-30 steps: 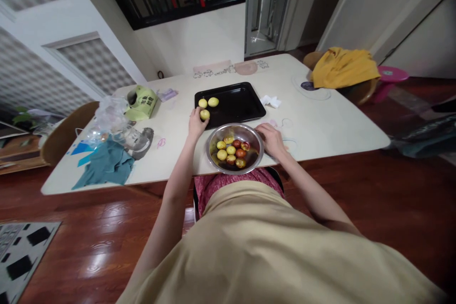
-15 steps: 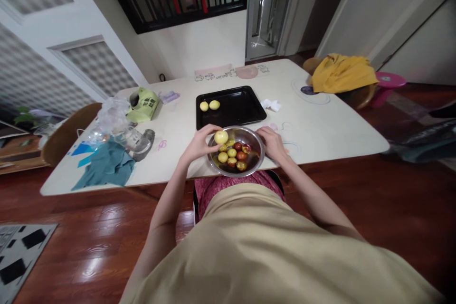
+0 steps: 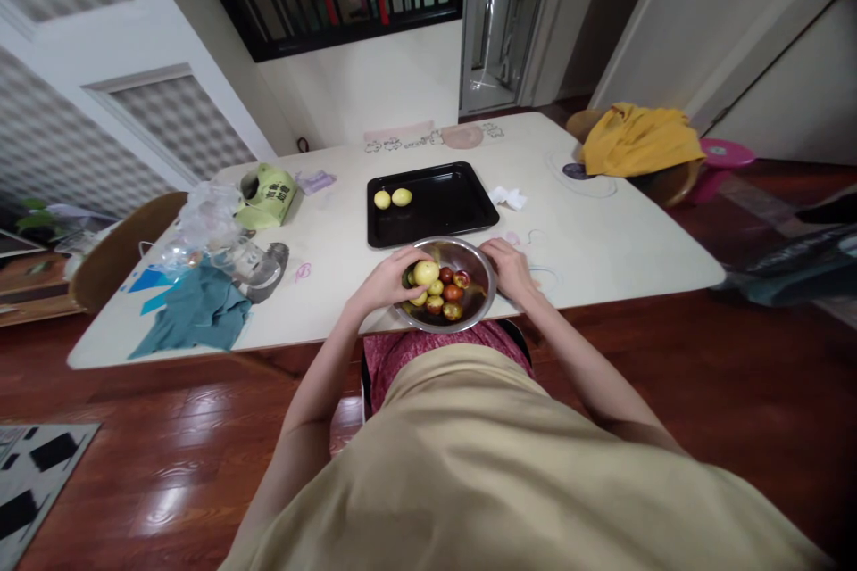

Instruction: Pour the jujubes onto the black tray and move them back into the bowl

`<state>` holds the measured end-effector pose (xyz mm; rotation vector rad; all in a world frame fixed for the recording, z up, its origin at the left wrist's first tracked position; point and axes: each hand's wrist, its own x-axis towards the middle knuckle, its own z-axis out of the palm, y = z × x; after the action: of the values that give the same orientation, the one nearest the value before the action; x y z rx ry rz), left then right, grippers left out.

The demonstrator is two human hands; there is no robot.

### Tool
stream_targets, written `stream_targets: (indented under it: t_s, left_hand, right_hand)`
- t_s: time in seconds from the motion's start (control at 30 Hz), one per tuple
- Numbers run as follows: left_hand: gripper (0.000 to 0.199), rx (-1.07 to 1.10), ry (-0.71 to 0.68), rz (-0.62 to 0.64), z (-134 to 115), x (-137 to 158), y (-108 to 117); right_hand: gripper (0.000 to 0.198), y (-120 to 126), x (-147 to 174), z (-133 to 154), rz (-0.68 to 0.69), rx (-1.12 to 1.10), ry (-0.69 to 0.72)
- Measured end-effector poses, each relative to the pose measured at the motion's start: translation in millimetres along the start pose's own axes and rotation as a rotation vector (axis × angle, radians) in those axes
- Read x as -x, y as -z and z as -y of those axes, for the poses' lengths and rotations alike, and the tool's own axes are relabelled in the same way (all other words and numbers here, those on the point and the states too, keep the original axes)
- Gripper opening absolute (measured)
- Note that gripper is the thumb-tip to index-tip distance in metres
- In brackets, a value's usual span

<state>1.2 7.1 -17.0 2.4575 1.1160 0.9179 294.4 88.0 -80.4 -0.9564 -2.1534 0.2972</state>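
My left hand [image 3: 388, 282] is closed around a round yellow fruit [image 3: 427, 272], its kind unclear, low over the left side of a steel bowl [image 3: 483, 308]. Several smaller fruits [image 3: 453, 293], yellow-green to red-brown and looking like fresh jujubes, lie in the bowl. On the bowl's right rim my right hand [image 3: 510, 269] rests with bent fingers that seem to grip it. The bowl stands at the table's near edge. Just beyond it is a black baking tray [image 3: 445, 205] with two yellow fruits [image 3: 402, 197] at its left end.
The white table [image 3: 335, 263] bears a crumpled tissue [image 3: 509, 198] right of the tray. At the left lie a green visor cap [image 3: 268, 196], plastic bags [image 3: 207, 219] and a teal cloth [image 3: 197, 312]. A yellow garment [image 3: 639, 141] hangs over a chair at the right.
My left hand has moved the yellow fruit slightly right and down, deeper over the bowl. My right hand has stayed at the rim, and the two fruits on the tray have not moved.
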Motion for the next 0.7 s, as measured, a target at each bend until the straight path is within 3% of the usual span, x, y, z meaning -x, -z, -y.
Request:
stream_targets:
  t_s: [0.37,0.6,0.7]
  left_hand:
    - [0.042,0.071,-0.041,-0.088,5,3,1]
    - [0.03,0.094,0.051,-0.475,26,16,-14]
    - [0.039,0.074,0.073,-0.517,30,23,-21]
  right_hand:
    - [0.02,-3,0,-3,-0.014,-0.009,0.001]
    - [0.024,-1,-3,-12,-0.164,-0.097,-0.043]
    - [0.024,3,-14,-15,-0.191,-0.096,-0.039]
